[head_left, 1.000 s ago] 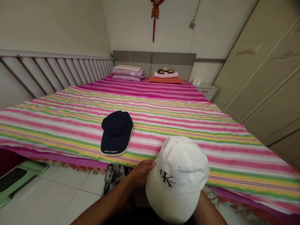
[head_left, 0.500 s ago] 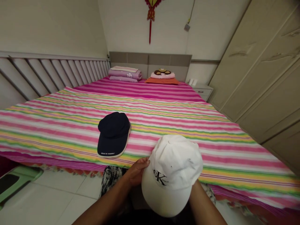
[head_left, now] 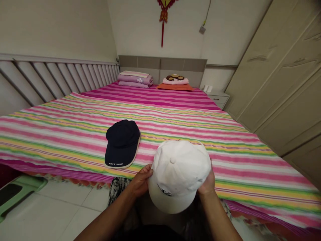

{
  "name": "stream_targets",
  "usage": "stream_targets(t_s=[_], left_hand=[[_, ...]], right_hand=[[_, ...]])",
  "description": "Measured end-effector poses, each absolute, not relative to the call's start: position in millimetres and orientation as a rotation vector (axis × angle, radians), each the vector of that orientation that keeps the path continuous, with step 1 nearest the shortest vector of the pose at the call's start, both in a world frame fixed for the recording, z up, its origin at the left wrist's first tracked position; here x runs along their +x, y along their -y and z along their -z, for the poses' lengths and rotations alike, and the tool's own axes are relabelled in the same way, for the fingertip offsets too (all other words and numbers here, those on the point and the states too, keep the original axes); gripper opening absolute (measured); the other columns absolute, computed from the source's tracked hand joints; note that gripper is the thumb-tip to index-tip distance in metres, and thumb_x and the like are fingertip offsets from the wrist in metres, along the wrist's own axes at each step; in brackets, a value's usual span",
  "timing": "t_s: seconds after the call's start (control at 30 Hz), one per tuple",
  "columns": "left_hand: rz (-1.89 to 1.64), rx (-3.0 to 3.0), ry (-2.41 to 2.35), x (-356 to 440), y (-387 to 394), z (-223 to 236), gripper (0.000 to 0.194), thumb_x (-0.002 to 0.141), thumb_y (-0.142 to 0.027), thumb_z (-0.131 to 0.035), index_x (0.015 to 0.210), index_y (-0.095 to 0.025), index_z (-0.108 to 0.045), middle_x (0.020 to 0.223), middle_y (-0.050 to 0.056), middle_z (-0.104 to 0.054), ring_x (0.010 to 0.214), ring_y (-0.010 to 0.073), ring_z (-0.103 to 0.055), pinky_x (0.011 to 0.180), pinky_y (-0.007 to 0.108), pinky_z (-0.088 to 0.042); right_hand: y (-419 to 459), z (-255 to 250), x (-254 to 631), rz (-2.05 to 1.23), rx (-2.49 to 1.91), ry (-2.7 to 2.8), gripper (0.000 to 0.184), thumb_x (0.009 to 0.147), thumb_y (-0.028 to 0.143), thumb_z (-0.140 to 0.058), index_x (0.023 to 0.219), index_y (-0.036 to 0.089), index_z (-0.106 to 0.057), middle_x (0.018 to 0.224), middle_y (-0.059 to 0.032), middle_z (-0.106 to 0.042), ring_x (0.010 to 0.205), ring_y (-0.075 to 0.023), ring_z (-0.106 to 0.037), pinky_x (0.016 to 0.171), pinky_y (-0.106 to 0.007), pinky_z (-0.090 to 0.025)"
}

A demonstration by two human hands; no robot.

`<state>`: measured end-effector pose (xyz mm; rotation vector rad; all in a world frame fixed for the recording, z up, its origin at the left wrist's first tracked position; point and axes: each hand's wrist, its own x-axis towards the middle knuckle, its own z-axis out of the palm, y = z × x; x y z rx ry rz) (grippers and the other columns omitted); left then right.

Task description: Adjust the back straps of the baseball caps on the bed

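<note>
A white baseball cap (head_left: 180,167) is held up in front of me at the bed's near edge, its brim towards me and its dark logo partly turned out of sight. My left hand (head_left: 142,180) pinches the cap's left edge between thumb and fingers. On the other side my right hand (head_left: 207,180) grips the cap; most of its fingers are hidden behind the crown. A navy baseball cap (head_left: 122,142) with white lettering on its brim lies on the bed, left of the white one.
A striped sheet (head_left: 238,167) covers the bed. Folded purple bedding (head_left: 135,79) and a pink-and-orange pile (head_left: 175,82) lie by the headboard (head_left: 184,67). A green stool (head_left: 25,187) stands at left, a nightstand (head_left: 218,98) and wardrobe (head_left: 281,87) at right.
The white cap has tipped so its top button faces me more and its logo less. It has shifted slightly left and up. My right hand now shows beside it. The navy cap stays put.
</note>
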<state>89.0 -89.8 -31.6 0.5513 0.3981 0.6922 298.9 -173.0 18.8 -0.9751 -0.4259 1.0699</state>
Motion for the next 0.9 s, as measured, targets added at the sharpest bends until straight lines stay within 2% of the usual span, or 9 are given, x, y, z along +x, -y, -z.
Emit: stream_targets(t_s=[0.07, 0.1, 0.17, 0.23, 0.33, 0.43, 0.63, 0.9], left_hand=[[-0.734, 0.558, -0.387, 86.3, 90.2, 32.5, 0.023, 0.06, -0.014, -0.071, 0.081, -0.015, -0.062, 0.073, 0.003, -0.068, 0.064, 0.0132, -0.062, 0.064, 0.023, -0.045], [-0.742, 0.567, -0.378, 85.4, 91.1, 33.2, 0.023, 0.06, -0.015, -0.071, 0.081, -0.015, -0.062, 0.073, 0.003, -0.068, 0.065, 0.0132, -0.062, 0.065, 0.023, -0.045], [-0.713, 0.605, -0.353, 84.2, 93.8, 34.3, 0.023, 0.061, -0.017, -0.071, 0.083, -0.014, -0.062, 0.075, 0.004, -0.068, 0.066, 0.0143, -0.063, 0.067, 0.024, -0.045], [-0.654, 0.663, -0.317, 83.2, 96.1, 33.1, 0.028, 0.061, -0.02, -0.071, 0.087, -0.013, -0.062, 0.076, 0.007, -0.068, 0.071, 0.0176, -0.064, 0.07, 0.027, -0.046], [-0.616, 0.733, -0.268, 82.1, 96.2, 24.9, 0.04, 0.058, -0.027, -0.073, 0.092, -0.011, -0.063, 0.078, 0.009, -0.068, 0.079, 0.0232, -0.064, 0.075, 0.031, -0.045], [-0.636, 0.768, -0.249, 83.7, 91.7, 11.9, 0.043, 0.055, -0.034, -0.075, 0.09, -0.01, -0.064, 0.077, 0.011, -0.068, 0.083, 0.026, -0.063, 0.077, 0.033, -0.045], [-0.741, 0.779, -0.262, 90.9, 81.2, -0.8, 0.045, 0.053, -0.026, -0.076, 0.094, -0.012, -0.063, 0.082, 0.01, -0.068, 0.083, 0.0252, -0.062, 0.078, 0.034, -0.045], [-0.767, 0.729, -0.272, 89.4, 85.0, -6.9, 0.043, 0.057, -0.031, -0.073, 0.093, -0.01, -0.063, 0.083, 0.011, -0.068, 0.086, 0.0264, -0.062, 0.079, 0.035, -0.044]], right_hand=[[173.8, -14.8, 304.8, -1.135, -0.864, 0.413, 0.061, 0.067, 0.073, -0.036, 0.083, 0.025, -0.069, 0.089, -0.005, -0.07, 0.103, -0.0263, -0.055, 0.092, -0.044, -0.037], [175.2, -12.5, 307.4, -1.163, -0.801, 0.412, 0.057, 0.063, 0.073, -0.044, 0.08, 0.025, -0.069, 0.088, -0.0053, -0.071, 0.104, -0.0266, -0.055, 0.095, -0.046, -0.035], [178.7, -8.6, 311.4, -1.198, -0.718, 0.422, 0.039, 0.059, 0.059, -0.062, 0.079, 0.026, -0.069, 0.089, -0.004, -0.071, 0.105, -0.0252, -0.055, 0.099, -0.045, -0.03], [181.8, -7.1, 313.0, -1.206, -0.707, 0.433, 0.025, 0.059, 0.042, -0.07, 0.079, 0.027, -0.069, 0.087, -0.002, -0.071, 0.106, -0.0231, -0.055, 0.101, -0.043, -0.028], [184.1, -9.7, 310.6, -1.204, -0.705, 0.432, 0.024, 0.06, 0.037, -0.071, 0.081, 0.026, -0.068, 0.085, -0.0022, -0.071, 0.106, -0.0232, -0.054, 0.102, -0.043, -0.028], [186.3, -13.5, 306.2, -1.203, -0.715, 0.44, 0.02, 0.059, 0.035, -0.072, 0.075, 0.024, -0.069, 0.079, -0.0035, -0.072, 0.105, -0.0252, -0.055, 0.102, -0.045, -0.027], [195.8, -9.4, 305.4, -1.2, -0.748, 0.475, 0.018, 0.055, 0.033, -0.075, 0.067, 0.022, -0.067, 0.067, -0.0071, -0.071, 0.1, -0.0302, -0.058, 0.1, -0.051, -0.027], [203.4, -3.9, 305.0, -1.214, -0.758, 0.475, 0.016, 0.05, 0.03, -0.078, 0.062, 0.026, -0.068, 0.056, -0.0017, -0.069, 0.083, -0.0283, -0.065, 0.101, -0.048, -0.027]])
